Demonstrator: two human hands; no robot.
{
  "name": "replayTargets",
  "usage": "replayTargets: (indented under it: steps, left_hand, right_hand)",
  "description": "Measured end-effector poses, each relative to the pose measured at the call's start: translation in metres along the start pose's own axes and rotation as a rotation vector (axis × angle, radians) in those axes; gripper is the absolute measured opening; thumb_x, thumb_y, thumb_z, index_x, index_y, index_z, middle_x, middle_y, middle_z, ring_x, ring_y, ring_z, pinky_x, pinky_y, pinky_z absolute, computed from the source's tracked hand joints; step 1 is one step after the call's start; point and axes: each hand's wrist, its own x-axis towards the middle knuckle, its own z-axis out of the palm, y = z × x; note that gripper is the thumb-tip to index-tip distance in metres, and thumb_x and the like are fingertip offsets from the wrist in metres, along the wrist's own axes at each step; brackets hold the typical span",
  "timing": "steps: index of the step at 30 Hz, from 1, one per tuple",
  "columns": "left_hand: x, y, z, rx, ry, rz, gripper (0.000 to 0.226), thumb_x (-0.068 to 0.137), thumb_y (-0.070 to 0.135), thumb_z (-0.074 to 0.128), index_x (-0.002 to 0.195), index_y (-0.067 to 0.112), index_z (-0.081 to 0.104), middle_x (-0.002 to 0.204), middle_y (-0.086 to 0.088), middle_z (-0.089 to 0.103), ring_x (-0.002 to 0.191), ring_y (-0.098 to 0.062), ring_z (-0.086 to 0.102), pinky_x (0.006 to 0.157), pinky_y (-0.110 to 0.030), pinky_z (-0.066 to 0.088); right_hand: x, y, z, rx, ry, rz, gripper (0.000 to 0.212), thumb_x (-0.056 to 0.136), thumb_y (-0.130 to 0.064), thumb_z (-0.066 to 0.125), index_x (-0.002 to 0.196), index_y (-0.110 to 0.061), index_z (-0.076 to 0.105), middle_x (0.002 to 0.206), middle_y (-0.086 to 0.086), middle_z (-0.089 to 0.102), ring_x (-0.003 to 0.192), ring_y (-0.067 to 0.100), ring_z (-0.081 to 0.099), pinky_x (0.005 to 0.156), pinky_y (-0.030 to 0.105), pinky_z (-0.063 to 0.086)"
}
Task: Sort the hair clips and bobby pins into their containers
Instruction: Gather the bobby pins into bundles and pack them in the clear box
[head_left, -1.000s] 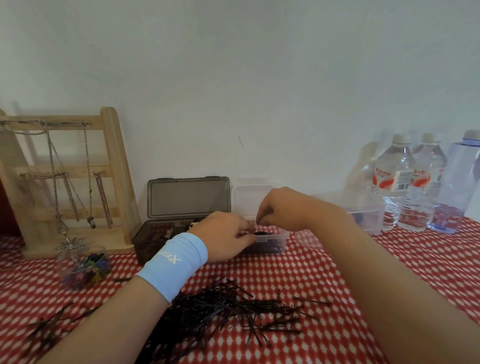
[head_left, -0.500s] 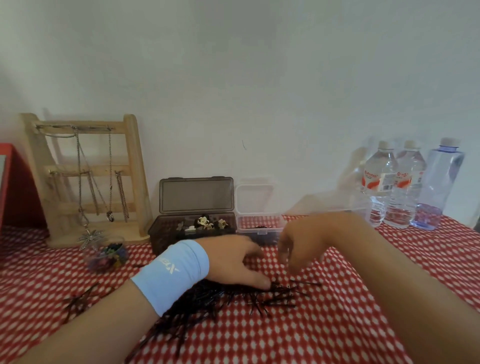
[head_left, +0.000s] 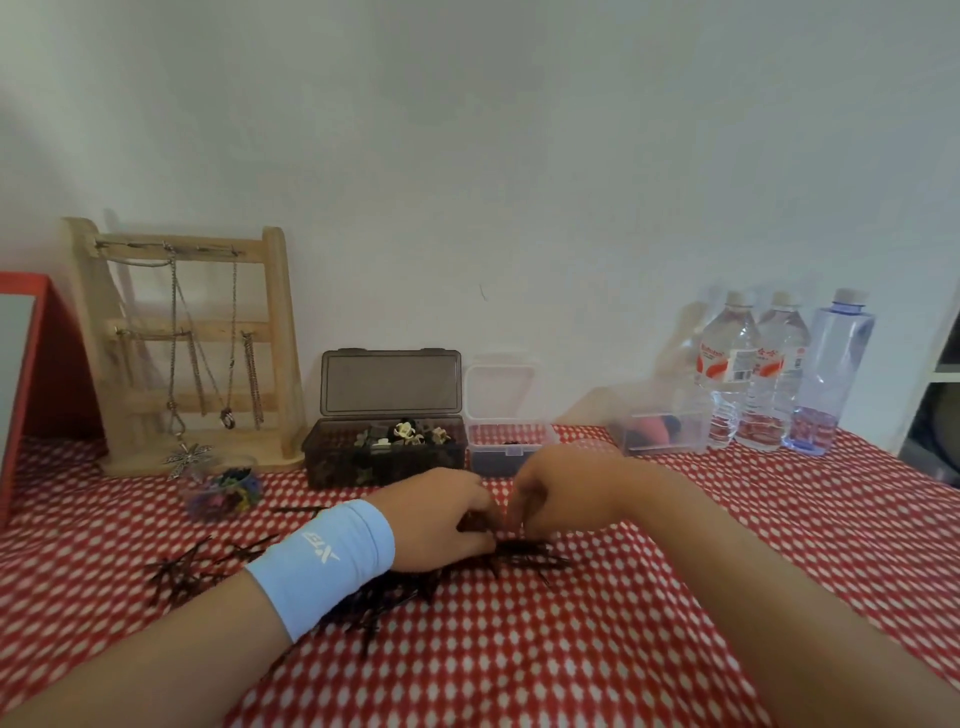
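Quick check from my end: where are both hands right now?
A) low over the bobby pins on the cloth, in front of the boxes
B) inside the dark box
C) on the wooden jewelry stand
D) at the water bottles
A: the left hand and right hand meet over the bobby pins on the checked cloth, nearer the camera than the dark box and small clear box.

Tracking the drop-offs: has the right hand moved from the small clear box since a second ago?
Yes. The right hand has come back from the small clear box toward the bobby pin pile.
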Motion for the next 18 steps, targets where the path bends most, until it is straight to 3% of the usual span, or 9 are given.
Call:
replayTargets:
  steps: [3, 5, 8, 10, 13, 15, 18]
  left_hand:
    - [-0.011, -0.009, 0.001, -0.030, -0.012, -0.039, 0.058, 0.087, 0.066, 0.053, 0.134, 0.033, 0.051, 0.122, 0.014, 0.048, 0.114, -0.006, 0.044, 0.102, -0.032, 0.043]
    - [-0.015, -0.012, 0.004, 0.071, -0.079, -0.053, 0.079, 0.078, 0.078, 0.051, 0.143, 0.033, 0.041, 0.127, 0.014, 0.043, 0.118, -0.006, 0.038, 0.103, -0.033, 0.041]
    - [-0.015, -0.012, 0.007, 0.085, -0.091, -0.054, 0.070, 0.081, 0.072, 0.055, 0.137, 0.031, 0.049, 0.125, 0.012, 0.044, 0.116, -0.007, 0.038, 0.102, -0.032, 0.042]
    - [-0.015, -0.012, 0.005, 0.022, -0.035, -0.040, 0.050, 0.087, 0.060, 0.059, 0.129, 0.032, 0.057, 0.119, 0.012, 0.048, 0.111, -0.006, 0.042, 0.101, -0.030, 0.042]
    - [-0.016, -0.015, 0.005, 0.014, -0.003, -0.022, 0.044, 0.089, 0.057, 0.059, 0.125, 0.032, 0.060, 0.114, 0.012, 0.051, 0.108, -0.005, 0.044, 0.099, -0.031, 0.043]
    - [-0.017, -0.018, 0.006, 0.036, 0.013, -0.010, 0.052, 0.087, 0.063, 0.057, 0.128, 0.032, 0.058, 0.117, 0.012, 0.051, 0.110, -0.006, 0.043, 0.100, -0.032, 0.043]
    - [-0.019, -0.024, 0.006, -0.011, -0.017, -0.038, 0.081, 0.079, 0.076, 0.054, 0.145, 0.032, 0.041, 0.138, 0.013, 0.041, 0.127, -0.006, 0.032, 0.111, -0.033, 0.035]
  right_hand:
    - [-0.003, 0.000, -0.007, 0.054, 0.001, -0.004, 0.031, 0.080, -0.030, 0.069, 0.109, -0.040, 0.069, 0.102, -0.024, 0.066, 0.096, -0.001, 0.061, 0.090, 0.028, 0.052]
    - [-0.005, -0.001, -0.009, -0.029, -0.121, 0.020, 0.050, 0.077, -0.033, 0.073, 0.124, -0.045, 0.060, 0.123, -0.020, 0.060, 0.110, 0.003, 0.057, 0.101, 0.036, 0.048]
    - [-0.002, -0.004, -0.001, -0.134, -0.238, 0.054, 0.069, 0.076, -0.032, 0.080, 0.137, -0.042, 0.051, 0.139, -0.014, 0.052, 0.124, 0.012, 0.051, 0.107, 0.038, 0.043]
    - [0.002, -0.004, 0.005, -0.120, -0.188, 0.059, 0.064, 0.076, -0.028, 0.081, 0.133, -0.039, 0.055, 0.132, -0.014, 0.056, 0.118, 0.012, 0.054, 0.101, 0.033, 0.046]
    - [0.006, -0.004, 0.006, -0.050, -0.111, 0.028, 0.037, 0.078, -0.028, 0.081, 0.111, -0.037, 0.067, 0.100, -0.020, 0.066, 0.094, 0.003, 0.062, 0.087, 0.023, 0.049]
    - [0.010, -0.007, 0.006, -0.015, -0.090, 0.007, 0.028, 0.080, -0.026, 0.081, 0.105, -0.035, 0.072, 0.089, -0.022, 0.067, 0.085, -0.001, 0.062, 0.082, 0.020, 0.050]
    - [0.017, -0.013, 0.010, 0.012, -0.030, -0.043, 0.023, 0.082, -0.027, 0.079, 0.105, -0.031, 0.076, 0.091, -0.022, 0.068, 0.085, -0.002, 0.064, 0.086, 0.022, 0.053]
